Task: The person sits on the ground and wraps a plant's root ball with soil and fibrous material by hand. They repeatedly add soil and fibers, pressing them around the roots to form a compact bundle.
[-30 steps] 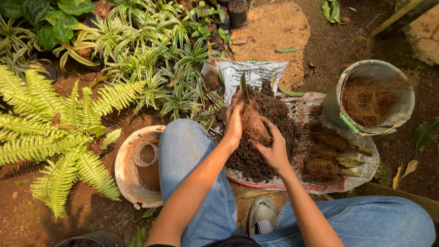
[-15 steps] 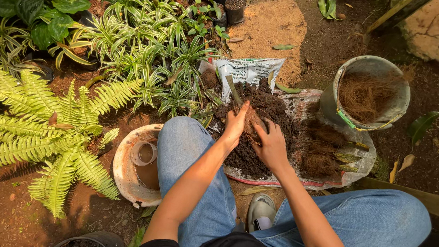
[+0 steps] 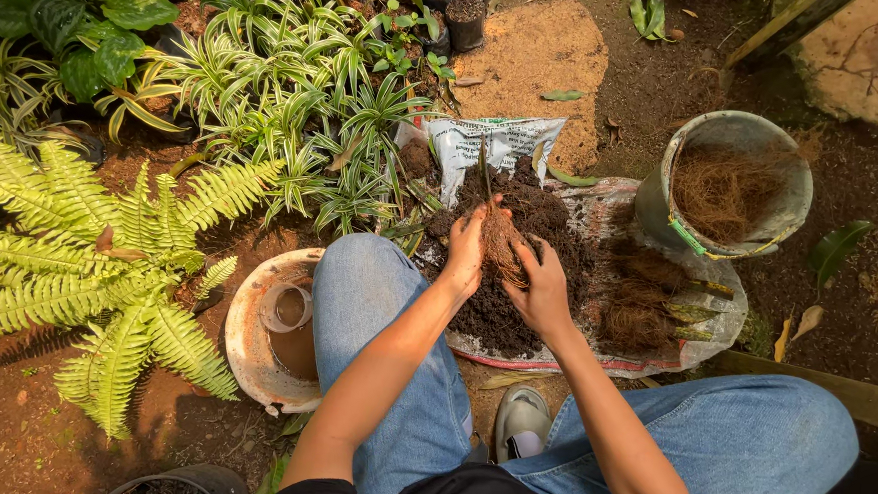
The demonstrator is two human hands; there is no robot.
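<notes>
Two bare hands are seen closed around one plant cutting, held above a dark soil heap (image 3: 517, 281). Nearest the camera, blue-jeaned knees are spread to either side, and a pale shoe (image 3: 522, 422) is seen between them on the ground. The left hand (image 3: 467, 250) is wrapped around the left side of the root ball (image 3: 504, 248), fingers curled shut on it. The right hand (image 3: 540, 287) is cupped against the lower right of the same root ball, fingers pressed into the tangled brown roots. The cutting's long axis is noted as nearly upright in the picture, tilted slightly left: roots low, toward the person, and a thin dark stem (image 3: 483, 169) pointing away, toward the printed white bag (image 3: 494, 145). The soil heap is spread on a woven plastic sheet (image 3: 593, 360). On that sheet, right of the hands, more rooted cuttings (image 3: 656, 309) are laid on their sides, green ends pointing right. Left of the knee, a round terracotta-and-white pot (image 3: 254, 333) is noted on the ground. Farther right, a grey bucket (image 3: 728, 182) holding brown fibre is standing touching the sheet's edge. Farther left, a fern (image 3: 88, 249) and striped-leaf plants (image 3: 297, 99) are recorded.
</notes>
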